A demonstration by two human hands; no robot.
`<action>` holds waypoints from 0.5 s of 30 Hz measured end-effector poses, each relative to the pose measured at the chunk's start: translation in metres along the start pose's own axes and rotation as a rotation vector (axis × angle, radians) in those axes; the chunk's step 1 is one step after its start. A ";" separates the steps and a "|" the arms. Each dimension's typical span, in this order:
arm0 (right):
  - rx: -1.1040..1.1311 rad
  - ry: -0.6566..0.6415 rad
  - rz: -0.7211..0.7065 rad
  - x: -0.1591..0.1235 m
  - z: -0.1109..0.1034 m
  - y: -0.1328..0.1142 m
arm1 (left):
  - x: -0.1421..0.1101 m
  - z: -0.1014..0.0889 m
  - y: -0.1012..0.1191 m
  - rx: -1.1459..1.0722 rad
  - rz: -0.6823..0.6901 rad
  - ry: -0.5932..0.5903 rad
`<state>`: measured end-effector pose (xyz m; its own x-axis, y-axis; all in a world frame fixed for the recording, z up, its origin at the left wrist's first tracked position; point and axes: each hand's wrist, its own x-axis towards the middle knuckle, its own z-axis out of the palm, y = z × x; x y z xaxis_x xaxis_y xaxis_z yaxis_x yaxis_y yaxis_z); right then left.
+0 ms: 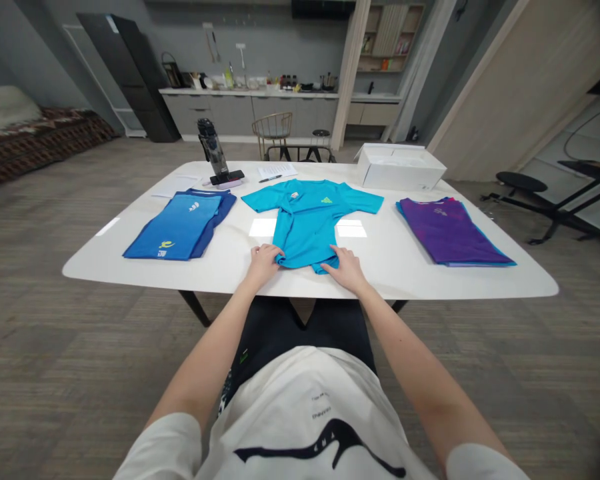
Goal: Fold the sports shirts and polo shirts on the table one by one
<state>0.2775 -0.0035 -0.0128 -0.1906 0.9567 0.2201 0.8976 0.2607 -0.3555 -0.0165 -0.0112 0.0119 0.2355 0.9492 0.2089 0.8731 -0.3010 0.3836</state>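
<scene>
A turquoise T-shirt [307,223] lies on the white table [230,273] in front of me, its collar at the far side and both sleeves spread out. The hem is towards me and somewhat rumpled. My left hand [264,265] pinches the hem's left corner between thumb and fingers. At the right corner, my right hand [347,268] grips the hem, where a bit of cloth is folded under. Left of the shirt is a stack of folded blue shirts [180,227]. A folded purple shirt [453,230] tops another pile on the right.
A white box [400,167] stands at the table's back right. A dark clear bottle [213,147], a black phone-like object [227,178], papers [280,171] and a pen [270,179] are along the back left. Chairs [273,127] stand beyond the table.
</scene>
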 end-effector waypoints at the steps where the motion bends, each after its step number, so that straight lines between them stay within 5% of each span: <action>1: -0.016 -0.008 -0.019 -0.005 -0.001 -0.002 | -0.006 -0.004 -0.003 0.002 -0.035 0.011; 9: -0.188 -0.072 -0.034 -0.036 -0.022 0.004 | -0.038 -0.031 -0.037 0.061 -0.131 0.067; 15: -0.291 -0.033 0.099 -0.060 -0.048 0.025 | -0.062 -0.042 -0.051 0.135 -0.122 0.011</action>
<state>0.3304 -0.0610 0.0090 -0.1049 0.9805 0.1663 0.9877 0.1222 -0.0978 -0.0935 -0.0583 0.0174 0.1201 0.9766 0.1783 0.9445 -0.1677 0.2824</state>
